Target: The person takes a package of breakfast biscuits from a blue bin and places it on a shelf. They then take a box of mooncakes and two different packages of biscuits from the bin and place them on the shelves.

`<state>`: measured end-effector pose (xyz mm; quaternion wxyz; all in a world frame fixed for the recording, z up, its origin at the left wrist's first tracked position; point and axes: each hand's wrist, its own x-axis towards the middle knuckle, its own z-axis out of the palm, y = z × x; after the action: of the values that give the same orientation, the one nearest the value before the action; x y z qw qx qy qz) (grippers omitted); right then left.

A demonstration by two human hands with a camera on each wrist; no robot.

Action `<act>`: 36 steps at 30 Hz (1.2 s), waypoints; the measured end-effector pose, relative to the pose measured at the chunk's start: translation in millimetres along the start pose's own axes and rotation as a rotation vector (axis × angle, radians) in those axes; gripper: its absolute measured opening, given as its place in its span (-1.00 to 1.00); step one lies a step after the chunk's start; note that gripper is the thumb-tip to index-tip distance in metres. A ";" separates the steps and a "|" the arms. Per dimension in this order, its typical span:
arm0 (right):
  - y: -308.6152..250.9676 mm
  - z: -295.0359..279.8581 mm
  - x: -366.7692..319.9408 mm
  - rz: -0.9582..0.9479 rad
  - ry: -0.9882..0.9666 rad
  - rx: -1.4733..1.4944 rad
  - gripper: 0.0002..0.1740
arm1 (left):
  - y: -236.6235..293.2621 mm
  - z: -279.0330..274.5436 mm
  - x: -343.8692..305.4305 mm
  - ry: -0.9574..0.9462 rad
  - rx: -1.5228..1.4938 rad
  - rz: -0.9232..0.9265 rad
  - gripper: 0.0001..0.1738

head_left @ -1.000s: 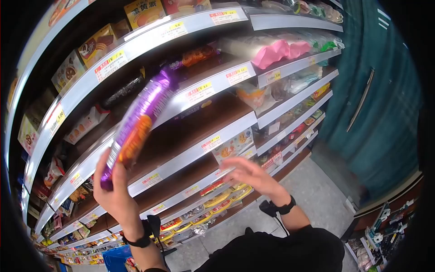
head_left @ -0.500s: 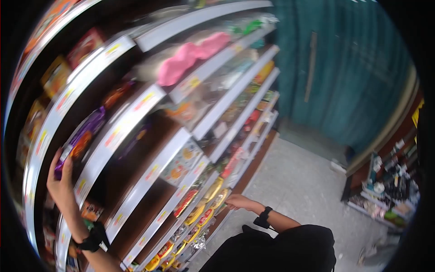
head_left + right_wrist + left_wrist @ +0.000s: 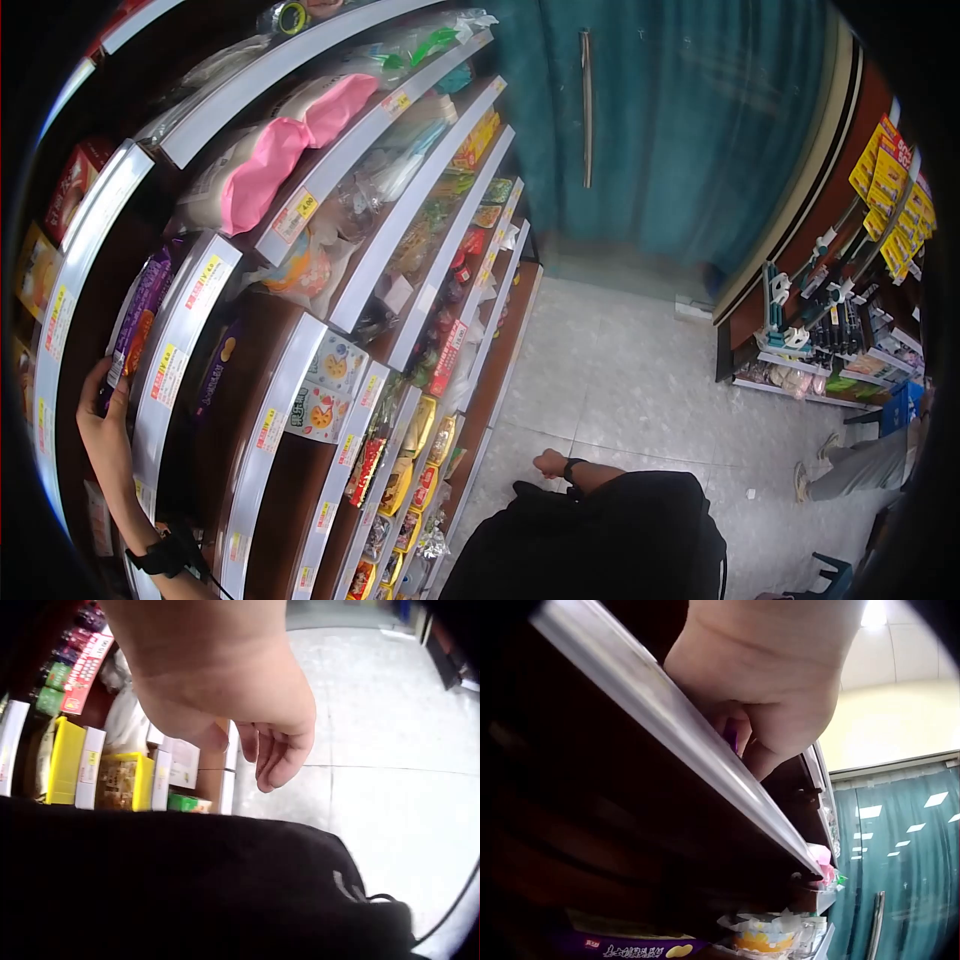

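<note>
On a shelf at the left of the head view lies a long purple snack pack [image 3: 143, 300] with an orange picture. My left hand [image 3: 104, 425] reaches over the shelf's price rail and grips the pack's near end between thumb and fingers. In the left wrist view the hand [image 3: 780, 682] overlaps the rail, and only a sliver of purple wrapper [image 3: 731, 735] shows by the fingers. My right hand [image 3: 549, 462] hangs low over the floor beside the black clothing. Its fingers are loosely curled and hold nothing in the right wrist view.
White price rails [image 3: 177, 350] edge the stacked shelves. Pink-trimmed packs [image 3: 262, 165] lie farther along the same level. Another purple pack [image 3: 216, 370] sits one shelf below. A teal curtained door [image 3: 660, 150] stands ahead. At right are a hanging-goods rack [image 3: 830, 320] and a person's leg [image 3: 860, 470].
My left hand has carried the purple pack from in front of the shelves onto the shelf. The right hand has dropped to my side. The view has swung right toward the door.
</note>
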<state>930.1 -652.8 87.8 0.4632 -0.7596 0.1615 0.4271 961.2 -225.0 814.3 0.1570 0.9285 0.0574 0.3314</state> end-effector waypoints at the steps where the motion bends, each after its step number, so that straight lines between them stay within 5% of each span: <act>1: 12.6 -1.6 -1.8 0.008 -0.003 0.005 -0.60 | 0.9 2.7 1.8 0.003 0.036 0.011 -0.58; 6: 59.3 6.1 -9.6 0.218 0.117 -0.112 -0.57 | -14.0 5.8 17.4 -0.070 0.056 0.049 -0.56; 10: 67.9 7.7 -3.5 0.152 0.092 -0.116 -0.57 | -16.2 11.1 18.0 -0.077 0.148 0.033 -0.45; 12: 75.1 10.5 13.8 -0.285 0.018 -0.423 -0.57 | -17.3 15.0 16.1 -0.056 0.119 0.015 -0.43; 15: 41.5 6.3 2.6 0.004 0.001 -0.087 -0.56 | -16.4 17.4 13.3 -0.019 0.120 0.039 -0.40; 23: 16.5 3.3 5.6 0.014 0.031 -0.099 -0.55 | -11.3 14.9 -4.3 -0.058 0.032 0.038 -0.37; 26: 20.1 2.4 1.7 0.018 0.018 -0.132 -0.57 | -17.0 15.5 -6.5 0.096 0.213 0.104 -0.36; 34: 45.4 -0.6 -3.9 0.066 0.011 -0.176 -0.57 | -18.9 22.5 -15.8 0.045 0.305 0.027 -0.35; 36: 64.1 -1.2 12.0 -0.229 -0.074 -0.442 -0.55 | -4.7 14.6 -25.9 0.119 0.324 0.248 -0.37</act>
<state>896.6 -685.2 42.2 0.3367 -0.8396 -0.0399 0.4243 950.4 -229.7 786.6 -0.0399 0.9203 0.0047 0.3891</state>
